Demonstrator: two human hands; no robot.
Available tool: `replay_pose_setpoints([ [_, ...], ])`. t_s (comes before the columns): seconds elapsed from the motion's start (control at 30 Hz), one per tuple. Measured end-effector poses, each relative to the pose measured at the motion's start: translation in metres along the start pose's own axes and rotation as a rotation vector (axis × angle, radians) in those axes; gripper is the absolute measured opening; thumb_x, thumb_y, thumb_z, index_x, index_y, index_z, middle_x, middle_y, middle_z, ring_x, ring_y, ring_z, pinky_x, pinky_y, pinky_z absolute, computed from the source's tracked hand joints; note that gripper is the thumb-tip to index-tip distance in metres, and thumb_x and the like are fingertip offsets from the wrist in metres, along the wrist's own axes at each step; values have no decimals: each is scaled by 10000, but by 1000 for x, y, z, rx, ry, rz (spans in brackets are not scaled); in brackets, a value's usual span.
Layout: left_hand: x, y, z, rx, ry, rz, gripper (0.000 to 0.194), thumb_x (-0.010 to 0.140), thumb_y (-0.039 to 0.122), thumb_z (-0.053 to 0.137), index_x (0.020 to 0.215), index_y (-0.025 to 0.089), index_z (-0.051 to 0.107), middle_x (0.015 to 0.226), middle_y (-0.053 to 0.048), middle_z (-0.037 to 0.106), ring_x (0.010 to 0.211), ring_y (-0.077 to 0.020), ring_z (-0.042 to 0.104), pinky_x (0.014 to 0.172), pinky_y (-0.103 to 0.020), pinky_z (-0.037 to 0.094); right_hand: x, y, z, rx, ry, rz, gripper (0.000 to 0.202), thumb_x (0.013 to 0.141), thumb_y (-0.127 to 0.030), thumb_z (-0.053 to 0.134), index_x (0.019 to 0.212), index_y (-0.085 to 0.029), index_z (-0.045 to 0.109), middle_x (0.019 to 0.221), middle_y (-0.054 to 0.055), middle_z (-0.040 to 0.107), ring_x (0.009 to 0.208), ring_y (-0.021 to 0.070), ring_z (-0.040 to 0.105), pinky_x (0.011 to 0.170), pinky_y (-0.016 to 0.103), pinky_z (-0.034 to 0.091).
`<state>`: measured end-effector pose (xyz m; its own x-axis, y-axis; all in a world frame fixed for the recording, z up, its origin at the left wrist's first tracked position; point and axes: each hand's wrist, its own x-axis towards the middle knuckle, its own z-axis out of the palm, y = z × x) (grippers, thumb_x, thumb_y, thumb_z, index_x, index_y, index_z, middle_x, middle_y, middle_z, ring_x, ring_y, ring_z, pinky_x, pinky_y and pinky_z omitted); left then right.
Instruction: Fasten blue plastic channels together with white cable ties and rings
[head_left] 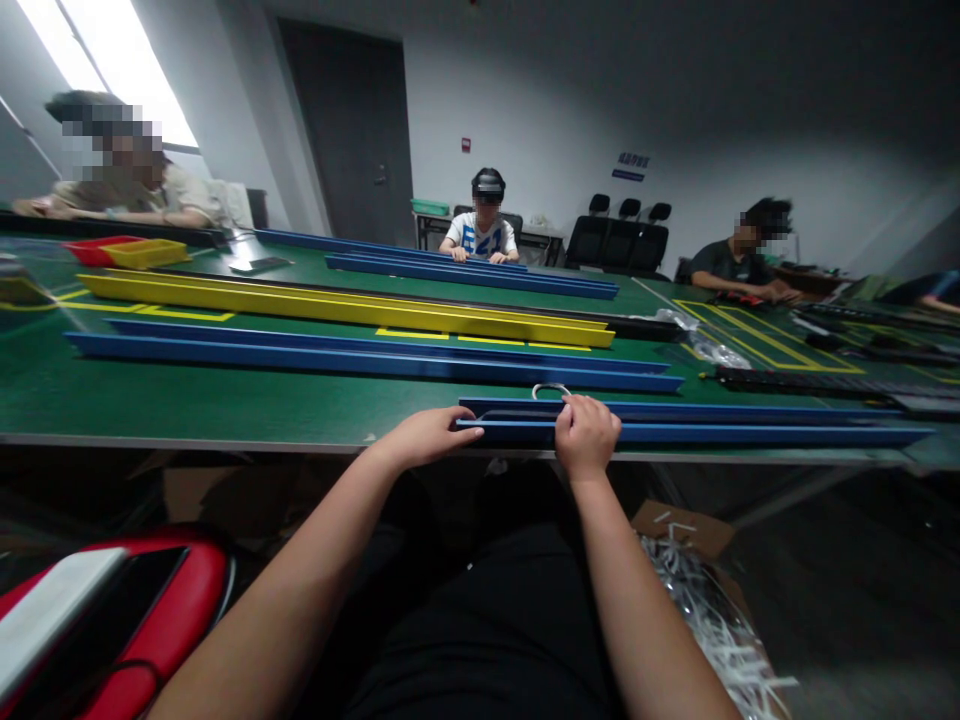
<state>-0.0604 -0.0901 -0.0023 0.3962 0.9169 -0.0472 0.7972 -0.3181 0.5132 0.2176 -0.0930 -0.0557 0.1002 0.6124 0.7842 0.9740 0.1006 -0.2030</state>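
A long blue channel rail [712, 433] lies along the table's near edge, its open side up. My left hand [431, 437] is at its left end, thumb outside the front wall and fingers at the inside, closed on it. My right hand [589, 430] is closed over the rail a little further right, knuckles up. A thin white strip [551, 388] curls in a loop beside its fingers and seems to run into its grasp; the fingertips are hidden. Just beyond lie a pair of blue rails [375, 357].
Yellow rails [337, 312] and further blue rails [472, 275] lie across the green table [300, 405]. Red and yellow trays [142, 252] stand at left. Several people sit around it. A red stool [187, 590] and a box of white strip scraps [705, 590] are below.
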Motion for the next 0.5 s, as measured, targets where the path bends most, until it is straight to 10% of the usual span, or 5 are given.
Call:
replay_pose_setpoints([
  [0.5,27,-2,17,-339,124,8,420,827,487,460,949,216,757,1009,-15,744,975,-220,648,918,-280,443,16,-30,-16,160,-106,114,264,927,-295,443,987,-223,690,1085,54,684,1066,216,523,942,368,301],
])
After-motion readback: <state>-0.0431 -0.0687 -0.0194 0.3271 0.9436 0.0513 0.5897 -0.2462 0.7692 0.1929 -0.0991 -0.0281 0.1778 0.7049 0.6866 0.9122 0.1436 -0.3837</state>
